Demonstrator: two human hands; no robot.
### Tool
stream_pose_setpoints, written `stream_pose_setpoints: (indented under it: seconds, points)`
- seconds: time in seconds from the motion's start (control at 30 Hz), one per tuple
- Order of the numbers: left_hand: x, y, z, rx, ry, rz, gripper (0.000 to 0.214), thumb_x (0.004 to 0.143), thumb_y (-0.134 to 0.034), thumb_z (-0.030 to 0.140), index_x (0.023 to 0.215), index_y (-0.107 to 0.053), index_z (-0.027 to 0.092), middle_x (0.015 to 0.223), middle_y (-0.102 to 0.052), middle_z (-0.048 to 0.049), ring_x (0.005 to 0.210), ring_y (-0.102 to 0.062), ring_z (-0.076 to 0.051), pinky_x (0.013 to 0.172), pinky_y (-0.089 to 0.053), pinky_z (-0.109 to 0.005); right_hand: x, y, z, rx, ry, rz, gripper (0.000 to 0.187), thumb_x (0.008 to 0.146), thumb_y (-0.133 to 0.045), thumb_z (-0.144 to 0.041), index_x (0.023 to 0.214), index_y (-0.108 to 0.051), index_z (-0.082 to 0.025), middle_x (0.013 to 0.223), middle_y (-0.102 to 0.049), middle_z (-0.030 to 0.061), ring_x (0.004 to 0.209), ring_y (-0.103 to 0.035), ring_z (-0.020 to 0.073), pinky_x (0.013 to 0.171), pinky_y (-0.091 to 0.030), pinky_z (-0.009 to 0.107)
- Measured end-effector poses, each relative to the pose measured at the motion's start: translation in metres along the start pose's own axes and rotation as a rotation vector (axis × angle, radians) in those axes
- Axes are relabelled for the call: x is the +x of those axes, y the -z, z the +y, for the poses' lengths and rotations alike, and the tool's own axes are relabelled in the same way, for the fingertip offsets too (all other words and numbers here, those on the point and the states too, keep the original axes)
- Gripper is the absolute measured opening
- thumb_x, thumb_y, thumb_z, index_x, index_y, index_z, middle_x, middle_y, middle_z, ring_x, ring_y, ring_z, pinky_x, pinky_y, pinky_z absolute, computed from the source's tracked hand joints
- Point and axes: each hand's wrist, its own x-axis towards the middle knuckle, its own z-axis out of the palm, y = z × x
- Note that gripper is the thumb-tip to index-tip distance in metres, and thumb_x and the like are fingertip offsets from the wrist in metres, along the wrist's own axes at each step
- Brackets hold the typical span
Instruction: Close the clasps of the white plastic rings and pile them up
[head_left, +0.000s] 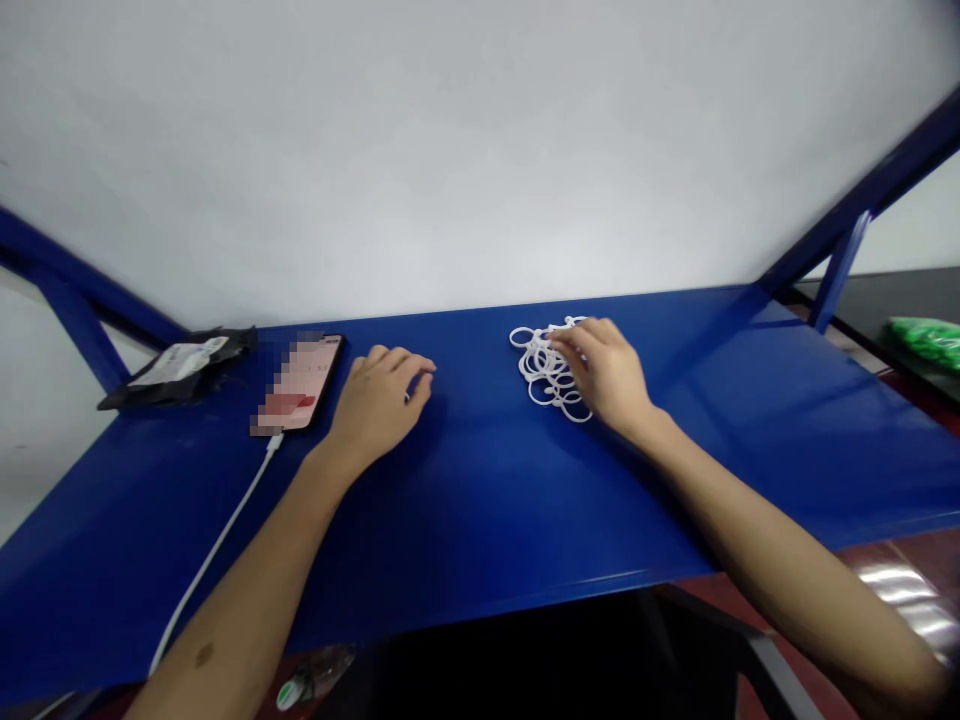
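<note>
A small heap of thin white rings point(546, 370), which look like plastic, lies right of the middle on the blue table. My right hand point(606, 372) reaches over the heap's right side, thumb and fingertips pinched together on one of the white rings. The hand covers part of the pile. To the left, my left hand point(382, 395) hovers at or just above the tabletop, fingers loosely bent and the thumb a little apart from them. I see nothing held in it. Just left of that hand lies a phone point(300, 385), its screen partly blurred.
A white cable point(217, 545) runs from the phone to the table's front edge. At the back left lies a black plastic parcel point(184, 362) with a white label. The blue tabletop point(480, 500) meets a pale wall. Slanted blue braces point(840, 265) rise at both ends.
</note>
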Motion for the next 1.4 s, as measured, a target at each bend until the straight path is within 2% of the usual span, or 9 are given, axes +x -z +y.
stream_pose_setpoints:
  seconds: [0.13,0.3,0.4,0.6,0.7,0.9,1.1,1.23,1.4]
  points:
    - [0.002,0.005,-0.032,-0.033,0.104,0.000,0.020,0.086,-0.050,0.019,0.095,-0.068,0.023,0.094,-0.072,-0.0054,0.089,-0.059,-0.027,0.081,-0.045,-0.042,0.008,0.010,0.035,-0.100,-0.137,-0.014,0.024,0.097,-0.050,-0.024,0.098,-0.073,-0.017,0.096,-0.066,0.0130,0.088,-0.059,0.0252,0.072,-0.047,0.038]
    - [0.001,0.013,-0.055,-0.165,0.156,-0.042,0.023,0.077,-0.053,0.017,0.093,-0.068,0.024,0.082,-0.072,-0.0029,0.071,-0.061,-0.020,0.068,-0.047,-0.034,0.004,0.011,0.055,-0.199,-0.117,-0.106,0.024,0.094,-0.050,-0.021,0.095,-0.074,-0.018,0.086,-0.065,0.0110,0.081,-0.055,0.0241,0.069,-0.045,0.038]
    - [0.000,0.018,-0.061,-0.166,0.140,-0.115,0.026,0.073,-0.056,0.018,0.094,-0.069,0.024,0.083,-0.072,-0.0028,0.069,-0.062,-0.020,0.067,-0.049,-0.034,0.002,0.010,0.054,-0.237,-0.108,-0.117,0.024,0.094,-0.050,-0.021,0.098,-0.074,-0.019,0.086,-0.065,0.0106,0.081,-0.054,0.0244,0.067,-0.044,0.038]
    - [-0.007,0.012,-0.068,-0.060,0.118,-0.248,0.026,0.071,-0.060,0.023,0.094,-0.070,0.026,0.100,-0.073,-0.0050,0.095,-0.064,-0.029,0.085,-0.049,-0.044,0.003,0.009,0.036,-0.213,-0.042,-0.023,0.027,0.097,-0.046,-0.025,0.099,-0.073,-0.019,0.087,-0.066,0.0112,0.083,-0.052,0.0253,0.068,-0.045,0.040]
    - [-0.007,0.007,-0.069,-0.044,0.104,-0.267,0.017,0.076,-0.060,0.029,0.090,-0.070,0.026,0.092,-0.073,-0.0049,0.088,-0.063,-0.028,0.080,-0.048,-0.042,0.002,0.008,0.021,-0.183,0.014,0.006,0.028,0.100,-0.045,-0.028,0.099,-0.072,-0.019,0.088,-0.066,0.0110,0.084,-0.053,0.0255,0.071,-0.046,0.040]
    - [-0.002,0.000,-0.024,-0.233,0.057,-0.210,0.013,0.090,-0.057,0.032,0.092,-0.067,0.023,0.094,-0.067,-0.0043,0.086,-0.062,-0.021,0.077,-0.049,-0.035,-0.013,-0.005,-0.022,0.107,0.154,-0.145,0.026,0.101,-0.048,-0.033,0.110,-0.067,-0.018,0.102,-0.069,0.0104,0.095,-0.057,0.0249,0.087,-0.049,0.042]
    - [-0.011,-0.015,0.045,-0.479,-0.208,0.010,0.008,0.093,-0.057,0.019,0.098,-0.063,0.020,0.093,-0.065,-0.0022,0.085,-0.063,-0.014,0.079,-0.052,-0.028,-0.029,-0.020,-0.050,0.433,0.092,-0.415,0.030,0.101,-0.049,-0.038,0.122,-0.059,-0.019,0.107,-0.070,0.0077,0.092,-0.066,0.0192,0.080,-0.052,0.033]
    - [-0.014,-0.012,0.057,-0.578,-0.171,0.066,0.008,0.094,-0.056,0.016,0.094,-0.062,0.020,0.087,-0.063,-0.0006,0.075,-0.061,-0.011,0.071,-0.052,-0.024,-0.030,-0.019,-0.050,0.482,0.066,-0.439,0.023,0.103,-0.045,-0.032,0.112,-0.061,-0.019,0.101,-0.073,0.0048,0.081,-0.068,0.0152,0.072,-0.050,0.028]
    - [-0.013,-0.004,0.055,-0.685,-0.112,-0.030,0.013,0.093,-0.060,0.023,0.105,-0.064,0.023,0.100,-0.064,-0.0025,0.081,-0.062,-0.012,0.076,-0.055,-0.027,-0.027,-0.016,-0.050,0.570,-0.047,-0.402,0.018,0.101,-0.046,-0.030,0.103,-0.060,-0.019,0.084,-0.071,0.0009,0.070,-0.065,0.0121,0.066,-0.047,0.025]
